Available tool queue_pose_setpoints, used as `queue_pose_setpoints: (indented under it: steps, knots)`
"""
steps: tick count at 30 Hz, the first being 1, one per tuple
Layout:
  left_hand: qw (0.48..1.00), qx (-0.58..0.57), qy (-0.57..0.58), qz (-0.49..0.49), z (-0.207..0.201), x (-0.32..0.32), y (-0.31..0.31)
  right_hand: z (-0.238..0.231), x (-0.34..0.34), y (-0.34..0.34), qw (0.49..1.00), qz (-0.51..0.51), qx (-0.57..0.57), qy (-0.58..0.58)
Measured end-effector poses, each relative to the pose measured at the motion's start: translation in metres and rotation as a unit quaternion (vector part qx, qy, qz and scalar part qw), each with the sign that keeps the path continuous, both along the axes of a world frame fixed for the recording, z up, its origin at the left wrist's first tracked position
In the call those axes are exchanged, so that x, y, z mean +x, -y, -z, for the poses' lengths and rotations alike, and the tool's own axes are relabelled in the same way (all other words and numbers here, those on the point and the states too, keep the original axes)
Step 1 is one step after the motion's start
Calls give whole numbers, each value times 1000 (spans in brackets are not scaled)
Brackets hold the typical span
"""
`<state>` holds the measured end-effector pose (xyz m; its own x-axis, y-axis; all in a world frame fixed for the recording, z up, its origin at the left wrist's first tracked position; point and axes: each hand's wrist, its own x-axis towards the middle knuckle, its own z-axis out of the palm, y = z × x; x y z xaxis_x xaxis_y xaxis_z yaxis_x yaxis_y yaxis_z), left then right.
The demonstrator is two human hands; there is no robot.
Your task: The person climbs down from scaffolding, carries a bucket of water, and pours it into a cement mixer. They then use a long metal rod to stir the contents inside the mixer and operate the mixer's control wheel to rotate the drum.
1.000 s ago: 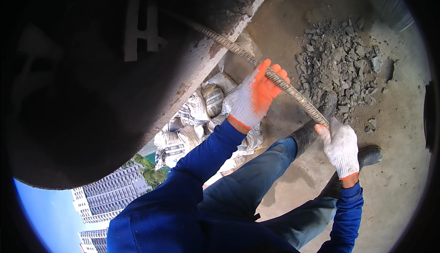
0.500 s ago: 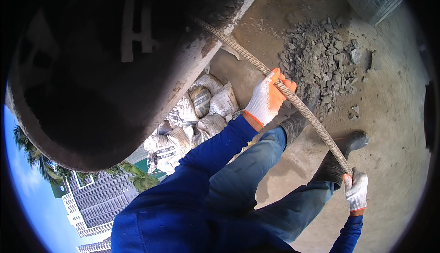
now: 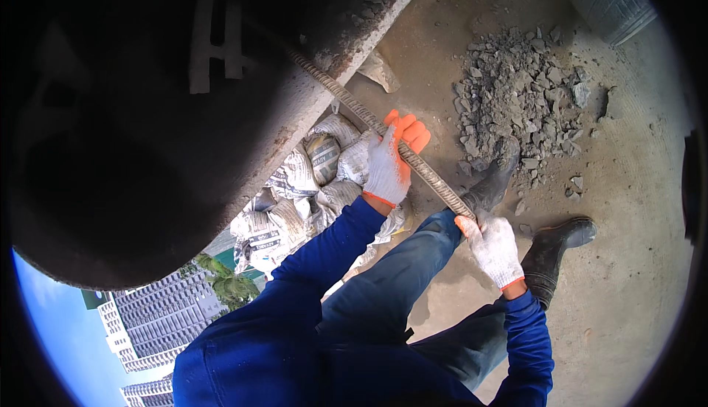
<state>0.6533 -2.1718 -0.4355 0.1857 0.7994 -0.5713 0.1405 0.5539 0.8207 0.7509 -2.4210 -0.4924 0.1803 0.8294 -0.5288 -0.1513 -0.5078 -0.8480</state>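
Observation:
A long ribbed steel bar (image 3: 435,180) slants across the middle of the head view. Both my hands grip it, each in a white knit glove with orange-coated fingers. My left hand (image 3: 391,164) is loosely closed around its middle, with the fingers curling past the far side. Around the near end, my right hand (image 3: 493,248) is closed, just above my knee. The bar's other end runs past a pale, rough concrete edge (image 3: 313,101) into deep shadow, where its tip is hidden.
Broken grey rubble (image 3: 516,97) lies heaped ahead on the concrete floor. Stacked white sacks (image 3: 295,186) stand at the left, below the concrete edge. A ribbed grey container (image 3: 612,1) is at the upper right. My black boots (image 3: 557,248) stand near the rubble.
The bar has slid up and left, deeper into the shadow. My right hand has moved up and left with its end, closer to my left hand, which also shifted left and slightly down.

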Motion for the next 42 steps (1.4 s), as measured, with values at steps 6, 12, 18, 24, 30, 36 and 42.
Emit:
queue_pose_setpoints:
  steps: [6, 12, 18, 24, 30, 36, 42]
  knots:
    - [998, -16, -61, -9, -35, 18, 11, -84, -48, 149, 981, 64, -99, -156]
    - [973, -221, 63, -1, -28, 71, 95, -73, -17, 282, 981, 42, -147, 122]
    - [971, -204, 96, 75, -97, 107, 135, -63, -14, 322, 987, 87, -91, 102]
    - [979, -182, 67, 56, -114, 92, 117, -81, -1, 304, 995, 62, -80, 8]
    - [992, -121, 41, 21, -150, 69, 85, -136, 28, 256, 993, -4, -105, -54]
    - [999, -36, 8, 9, -190, 42, 32, -213, 35, 183, 983, -50, -117, -131]
    - [993, -60, 84, 62, -215, -2, 38, -245, -4, 63, 977, -40, -75, -196]
